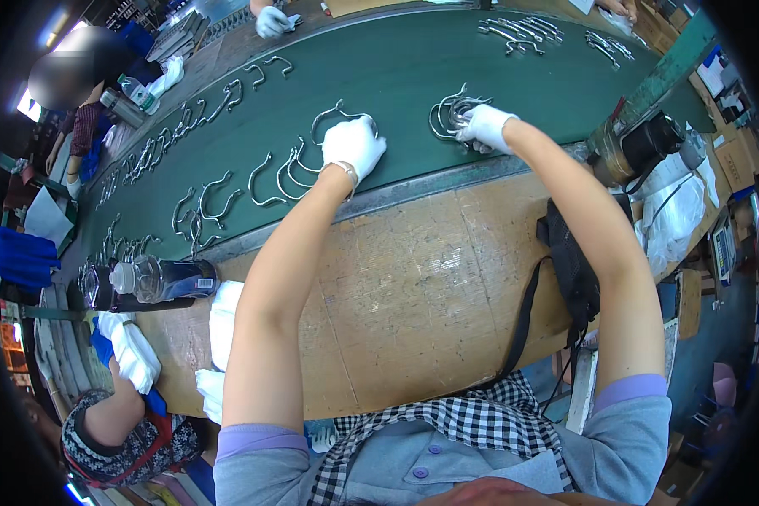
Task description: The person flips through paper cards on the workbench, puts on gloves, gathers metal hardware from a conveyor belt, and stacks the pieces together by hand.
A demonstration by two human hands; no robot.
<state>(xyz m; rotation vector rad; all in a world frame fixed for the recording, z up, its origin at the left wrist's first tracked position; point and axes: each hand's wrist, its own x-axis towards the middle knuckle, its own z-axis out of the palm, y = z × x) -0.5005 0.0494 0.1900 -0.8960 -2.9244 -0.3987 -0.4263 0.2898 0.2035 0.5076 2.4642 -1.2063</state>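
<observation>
My left hand (pixel 354 145), in a white glove, is closed at a bent shiny metal piece (pixel 319 122) on the green belt (pixel 396 80). Its fingertips are partly hidden under the hand. My right hand (pixel 487 128), also gloved, grips a bunch of curved metal pieces (pixel 444 120) farther right, low over the belt. More curved pieces (pixel 261 181) lie to the left of my left hand, several of them loosely spaced along the belt's near side.
Along the belt's far side runs a row of metal pieces (pixel 177 126), with further groups (pixel 521 32) at the far right. A plastic bottle (pixel 164 280) stands at the near left; a black bag (pixel 569 270) rests on the cardboard-covered ledge (pixel 405 295). Co-workers' gloved hands (pixel 271 23) show beyond.
</observation>
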